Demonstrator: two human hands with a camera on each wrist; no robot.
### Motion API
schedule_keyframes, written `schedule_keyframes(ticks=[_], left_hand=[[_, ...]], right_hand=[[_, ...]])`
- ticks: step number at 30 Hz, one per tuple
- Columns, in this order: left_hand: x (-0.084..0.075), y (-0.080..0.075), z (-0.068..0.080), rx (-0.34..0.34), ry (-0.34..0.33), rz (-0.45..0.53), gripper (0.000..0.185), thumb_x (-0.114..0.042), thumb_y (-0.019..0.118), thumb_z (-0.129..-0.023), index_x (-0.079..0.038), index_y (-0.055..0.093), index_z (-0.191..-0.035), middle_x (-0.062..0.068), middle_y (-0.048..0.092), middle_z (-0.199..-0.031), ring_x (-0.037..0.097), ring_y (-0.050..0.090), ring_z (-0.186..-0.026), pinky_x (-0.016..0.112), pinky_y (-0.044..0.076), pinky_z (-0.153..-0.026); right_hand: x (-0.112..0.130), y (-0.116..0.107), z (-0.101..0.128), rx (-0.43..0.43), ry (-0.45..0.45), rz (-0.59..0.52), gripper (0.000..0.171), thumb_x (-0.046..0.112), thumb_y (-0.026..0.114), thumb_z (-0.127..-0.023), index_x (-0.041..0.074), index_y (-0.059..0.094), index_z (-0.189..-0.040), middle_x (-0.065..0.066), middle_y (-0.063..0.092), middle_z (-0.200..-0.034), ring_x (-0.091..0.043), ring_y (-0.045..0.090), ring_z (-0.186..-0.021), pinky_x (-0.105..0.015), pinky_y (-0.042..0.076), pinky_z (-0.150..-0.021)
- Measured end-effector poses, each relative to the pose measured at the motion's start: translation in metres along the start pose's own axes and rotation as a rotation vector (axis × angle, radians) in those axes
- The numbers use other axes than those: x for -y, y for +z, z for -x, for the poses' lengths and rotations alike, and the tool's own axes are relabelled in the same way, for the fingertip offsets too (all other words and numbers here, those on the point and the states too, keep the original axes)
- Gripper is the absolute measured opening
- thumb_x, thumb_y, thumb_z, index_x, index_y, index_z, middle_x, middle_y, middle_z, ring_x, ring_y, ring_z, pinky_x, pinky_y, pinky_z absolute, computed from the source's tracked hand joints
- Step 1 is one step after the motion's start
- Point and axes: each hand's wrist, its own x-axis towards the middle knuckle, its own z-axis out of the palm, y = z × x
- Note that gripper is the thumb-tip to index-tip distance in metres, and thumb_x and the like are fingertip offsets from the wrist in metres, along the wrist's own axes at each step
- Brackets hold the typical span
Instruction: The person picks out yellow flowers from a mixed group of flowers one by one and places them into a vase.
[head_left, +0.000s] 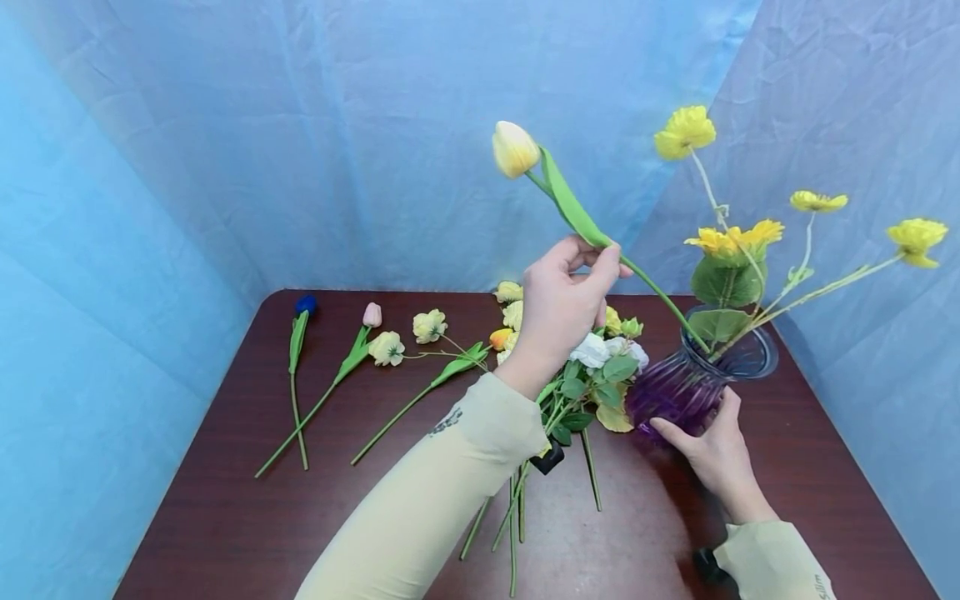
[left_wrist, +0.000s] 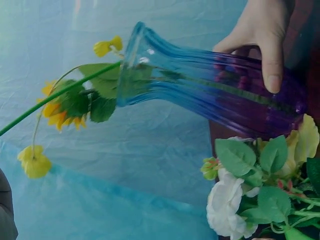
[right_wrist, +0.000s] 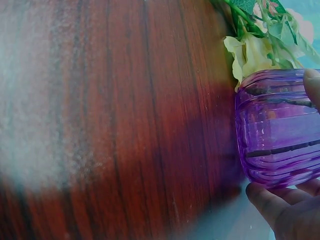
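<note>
My left hand [head_left: 564, 302] pinches the green stem of a yellow-white tulip [head_left: 516, 150], its bloom up and to the left. The stem's lower end sits at the mouth of a ribbed glass vase [head_left: 678, 387], blue at the rim and purple below. My right hand [head_left: 716, 454] grips the vase's lower part, thumb on the near side, and the vase leans to one side. Inside stand a sunflower [head_left: 731, 242] and a branching stem of small yellow flowers [head_left: 917, 240]. In the right wrist view, fingers lie under the purple base [right_wrist: 280, 127].
A bunch of mixed flowers, with white blooms [head_left: 590, 351] and green leaves, lies mid-table beside the vase. To the left lie a blue tulip [head_left: 305, 305], a pink tulip [head_left: 372, 315] and pale yellow flowers [head_left: 429, 326]. Blue cloth [head_left: 375, 150] hangs behind the brown table [head_left: 225, 433].
</note>
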Motion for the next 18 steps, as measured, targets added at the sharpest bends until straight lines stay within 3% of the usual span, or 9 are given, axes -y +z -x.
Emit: schedule_keyframes(ticks=[4,7,9,13,18], left_hand=[[0.009,0.012,0.001,0.042,0.038,-0.119,0.014,-0.021,0.061,-0.104,-0.01,0.069,-0.11,0.007,0.075,-0.094,0.02,0.057,-0.047,0.03,0.047,-0.046],[0.017,0.022,0.001,0.074,0.112,-0.306,0.013,-0.019,0.062,-0.103,-0.009,0.071,-0.106,0.002,0.074,-0.088,0.008,0.059,-0.052,0.022,0.047,-0.048],[0.022,0.027,0.002,0.098,0.156,-0.456,0.014,-0.02,0.061,-0.104,-0.01,0.07,-0.103,-0.003,0.07,-0.08,0.001,0.055,-0.052,0.017,0.044,-0.049],[0.03,0.036,0.006,0.18,0.142,-0.651,0.017,-0.028,0.057,-0.106,-0.017,0.067,-0.1,-0.008,0.057,-0.068,0.003,0.04,-0.045,0.016,0.036,-0.046],[0.036,0.048,0.009,0.258,0.077,-0.747,0.02,-0.032,0.054,-0.108,-0.018,0.067,-0.102,-0.007,0.05,-0.063,0.005,0.038,-0.044,0.018,0.033,-0.044]], right_hand=[[0.0,0.0,0.0,-0.013,-0.013,0.003,0.108,0.038,0.083,-0.087,0.007,0.004,-0.155,-0.038,0.042,-0.145,-0.052,0.044,-0.135,-0.067,0.036,-0.106],[0.0,0.001,-0.001,-0.024,-0.025,0.004,0.107,0.036,0.083,-0.087,0.006,0.006,-0.154,-0.037,0.044,-0.144,-0.051,0.046,-0.135,-0.065,0.037,-0.106],[0.0,0.001,0.0,-0.03,-0.031,0.008,0.106,0.035,0.083,-0.087,0.006,0.006,-0.154,-0.036,0.045,-0.143,-0.05,0.046,-0.134,-0.064,0.038,-0.104],[0.0,0.002,-0.001,-0.036,-0.037,0.02,0.105,0.035,0.083,-0.087,0.006,0.007,-0.153,-0.035,0.046,-0.142,-0.049,0.048,-0.133,-0.06,0.039,-0.101],[-0.001,0.002,-0.001,-0.037,-0.037,0.02,0.103,0.035,0.083,-0.087,0.006,0.008,-0.153,-0.033,0.046,-0.142,-0.047,0.049,-0.133,-0.023,0.043,-0.094]])
